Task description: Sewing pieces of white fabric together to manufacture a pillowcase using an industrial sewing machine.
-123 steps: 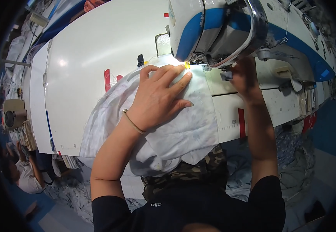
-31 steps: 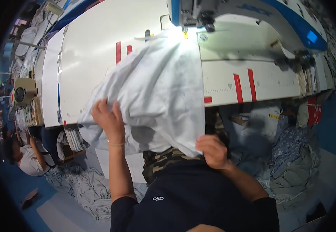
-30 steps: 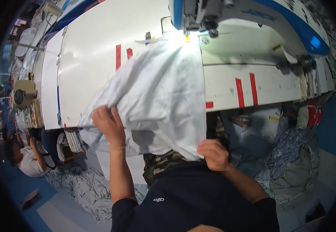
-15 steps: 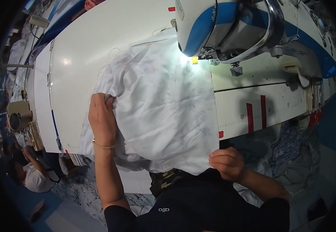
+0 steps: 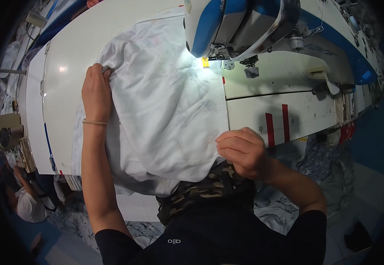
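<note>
A thin white fabric piece (image 5: 165, 115) with a faint print lies across the sewing table and hangs over its front edge toward my lap. My left hand (image 5: 97, 92) pinches a fold at the fabric's left side. At the lower right, my right hand (image 5: 244, 151) grips the right edge near the table's front, fingers closed on it. The fabric's right edge runs up to the lit needle area of a blue and white sewing machine (image 5: 240, 26), beside a small yellow part (image 5: 205, 62). Whatever lies beneath the fabric is hidden.
The white table top (image 5: 66, 97) extends to the left. Red tape strips (image 5: 269, 129) and a ruler scale mark its right front part. Piled printed fabric (image 5: 320, 163) lies below at the right. Another person (image 5: 32, 205) is at the far left.
Both hands have moved up the picture, away from me, and the fabric has shifted forward with them. My right hand keeps its grip on the edge. The whole view has also shifted a little.
</note>
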Demonstrator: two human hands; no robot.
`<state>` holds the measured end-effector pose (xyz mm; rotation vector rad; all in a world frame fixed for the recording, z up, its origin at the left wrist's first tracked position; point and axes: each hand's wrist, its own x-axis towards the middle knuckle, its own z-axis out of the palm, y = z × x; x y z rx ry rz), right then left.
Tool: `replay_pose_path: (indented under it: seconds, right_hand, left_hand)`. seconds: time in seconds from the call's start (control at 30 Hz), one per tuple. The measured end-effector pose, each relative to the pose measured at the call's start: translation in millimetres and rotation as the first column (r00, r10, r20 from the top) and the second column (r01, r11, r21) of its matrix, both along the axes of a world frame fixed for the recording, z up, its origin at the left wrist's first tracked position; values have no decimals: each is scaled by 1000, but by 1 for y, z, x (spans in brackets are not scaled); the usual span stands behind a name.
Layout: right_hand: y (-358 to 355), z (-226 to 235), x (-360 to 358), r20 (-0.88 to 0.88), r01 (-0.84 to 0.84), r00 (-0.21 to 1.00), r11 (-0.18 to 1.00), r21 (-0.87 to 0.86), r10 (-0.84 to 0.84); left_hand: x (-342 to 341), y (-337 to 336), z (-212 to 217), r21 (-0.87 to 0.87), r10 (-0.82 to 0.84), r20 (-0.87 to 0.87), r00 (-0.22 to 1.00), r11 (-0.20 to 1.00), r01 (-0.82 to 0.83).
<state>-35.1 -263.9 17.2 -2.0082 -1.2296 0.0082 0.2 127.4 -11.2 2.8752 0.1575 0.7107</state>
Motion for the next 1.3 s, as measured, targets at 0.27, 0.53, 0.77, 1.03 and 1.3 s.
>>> replay_pose_path:
  seconds: [0.27, 0.53, 0.77, 1.03, 1.3]
  right_hand:
    - [9, -4, 39, 49, 4, 999, 1000, -21, -3]
    - [27, -9, 74, 170, 54, 984, 997, -49, -45]
    - [46, -4, 84, 185, 112, 975, 992, 50, -119]
    - [-32, -46, -95, -196, 256, 955, 952, 167, -222]
    - [56, -83, -125, -961, 258, -41, 932, 254, 273]
  left_hand:
    - [41, 19, -8, 39, 19, 33, 999, 999, -21]
    - [84, 38, -11, 56, 28, 50, 998, 998, -31]
    - [100, 59, -11, 56, 3, 51, 999, 998, -6]
    - [-71, 29, 66, -19, -26, -36, 999, 1000, 25]
    - [-217, 39, 53, -187, -86, -361, 929, 982, 18]
